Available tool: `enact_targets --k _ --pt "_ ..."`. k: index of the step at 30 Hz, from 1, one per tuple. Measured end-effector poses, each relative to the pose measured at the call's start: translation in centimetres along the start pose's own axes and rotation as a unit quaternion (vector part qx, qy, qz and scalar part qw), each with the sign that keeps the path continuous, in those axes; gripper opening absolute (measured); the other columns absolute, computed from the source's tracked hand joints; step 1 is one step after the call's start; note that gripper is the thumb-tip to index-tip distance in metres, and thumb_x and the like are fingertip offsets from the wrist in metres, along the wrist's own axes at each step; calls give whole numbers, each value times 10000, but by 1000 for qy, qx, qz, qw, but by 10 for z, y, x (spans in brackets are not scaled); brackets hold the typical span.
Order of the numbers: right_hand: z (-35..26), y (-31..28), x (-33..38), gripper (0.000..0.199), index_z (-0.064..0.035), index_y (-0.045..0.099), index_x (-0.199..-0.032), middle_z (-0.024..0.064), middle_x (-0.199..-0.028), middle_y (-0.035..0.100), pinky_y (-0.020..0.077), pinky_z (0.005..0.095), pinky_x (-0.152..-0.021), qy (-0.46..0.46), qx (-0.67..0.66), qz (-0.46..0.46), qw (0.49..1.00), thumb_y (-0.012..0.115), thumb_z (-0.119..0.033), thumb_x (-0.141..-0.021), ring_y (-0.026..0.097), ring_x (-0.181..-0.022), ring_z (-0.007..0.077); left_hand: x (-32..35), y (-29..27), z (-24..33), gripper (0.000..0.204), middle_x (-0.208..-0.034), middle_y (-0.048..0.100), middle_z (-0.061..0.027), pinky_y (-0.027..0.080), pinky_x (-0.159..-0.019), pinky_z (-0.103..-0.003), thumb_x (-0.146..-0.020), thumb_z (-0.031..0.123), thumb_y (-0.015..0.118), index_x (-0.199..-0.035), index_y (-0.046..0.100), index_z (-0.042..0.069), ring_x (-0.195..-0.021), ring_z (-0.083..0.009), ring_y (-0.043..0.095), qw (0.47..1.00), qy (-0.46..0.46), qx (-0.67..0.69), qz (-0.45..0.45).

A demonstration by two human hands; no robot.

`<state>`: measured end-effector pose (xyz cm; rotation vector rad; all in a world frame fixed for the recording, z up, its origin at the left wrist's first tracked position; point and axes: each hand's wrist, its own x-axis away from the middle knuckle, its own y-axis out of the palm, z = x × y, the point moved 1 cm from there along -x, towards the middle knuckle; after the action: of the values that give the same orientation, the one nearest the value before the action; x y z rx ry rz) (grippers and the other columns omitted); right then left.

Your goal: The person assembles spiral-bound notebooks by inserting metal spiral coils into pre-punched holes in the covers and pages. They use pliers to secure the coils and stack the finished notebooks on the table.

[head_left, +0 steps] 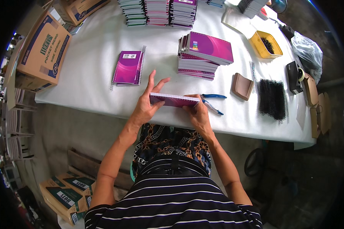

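Far left of the grip, one large cardboard box (42,53) sits on the white table's (91,72) corner, with more boxes on the floor below. Nearer, up and left of the left hand, two bound purple notebooks (128,68) lie stacked, spiral edges to the right. The left hand (147,103) clasps the left end of one purple notebook (174,100), thumb on the near side and fingers raised over the top; the right hand (197,112) is closed on its right end, so the book is clamped between both hands. It sits just above the table's near edge, held on edge, its long axis running left to right and its narrow white page edge facing up toward the camera. Just right of the grip lies one pair of blue-handled pliers (213,103), handles spread. Up and right of the hands is one tall pile of purple notebooks (204,55); I cannot count its books. Further right lie one brown pad (242,86), one heap of black spiral coils (272,99), one yellow tray (265,45) and one tape dispenser (295,76). Bare cloth is left between the two bound notebooks and the tall pile, straight beyond the grip.
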<state>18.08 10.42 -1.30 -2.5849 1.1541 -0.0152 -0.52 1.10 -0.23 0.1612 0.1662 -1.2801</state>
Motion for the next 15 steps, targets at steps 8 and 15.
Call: enact_targets --k 8,15 --pt "16 -4 0 313 0 540 -1114 108 -1093 607 478 338 -847 -92 42 0 995 599 105 -825 608 -959 233 -17 53 52 906 -1573 219 -161 167 -1161 -536 -840 459 614 -1533 160 92 -1466 -365 142 793 156 -588 -39" --pt "8 -150 -64 239 1 652 -984 82 -937 687 524 304 -811 -124 179 120 969 624 126 -782 674 -902 189 -21 57 29 628 -1339 579 -53 486 -956 -464 -860 286 656 -1431 438 140 -1167 -325 591 778 163 -597 -106"
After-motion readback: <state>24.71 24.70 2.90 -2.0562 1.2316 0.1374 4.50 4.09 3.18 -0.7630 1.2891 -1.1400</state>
